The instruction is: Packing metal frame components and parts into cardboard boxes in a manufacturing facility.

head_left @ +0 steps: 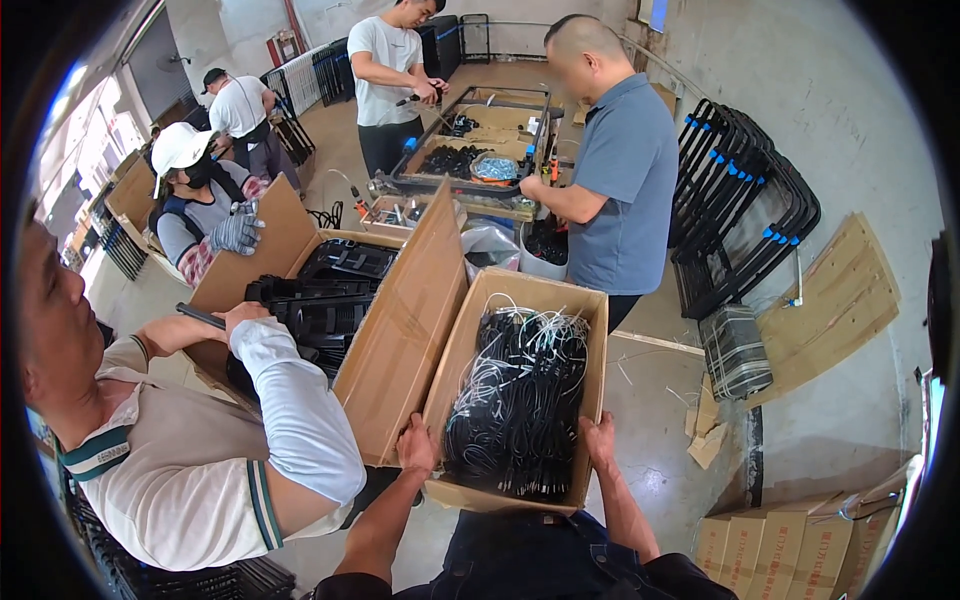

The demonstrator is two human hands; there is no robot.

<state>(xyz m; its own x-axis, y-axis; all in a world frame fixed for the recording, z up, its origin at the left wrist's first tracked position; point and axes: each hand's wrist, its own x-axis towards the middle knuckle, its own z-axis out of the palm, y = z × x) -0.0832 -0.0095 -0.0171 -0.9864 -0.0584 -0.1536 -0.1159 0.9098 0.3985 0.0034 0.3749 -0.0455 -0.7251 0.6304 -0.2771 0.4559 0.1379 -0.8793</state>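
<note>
A cardboard box without a raised lid is in front of my body, tilted a little. Many bundled black cables with white ties and whitish strands fill it. My left hand is closed on the box's near left side. On the near right side, my right hand grips the same box. The fingers of both hands are partly hidden against the cardboard. Close to my left hand stands a bigger open carton, its tall flap next to my box.
Black plastic parts fill the bigger carton, where a co-worker's arm reaches in. Another person works by a table frame. Black metal frames lean on the right wall. Stacked cartons stand lower right.
</note>
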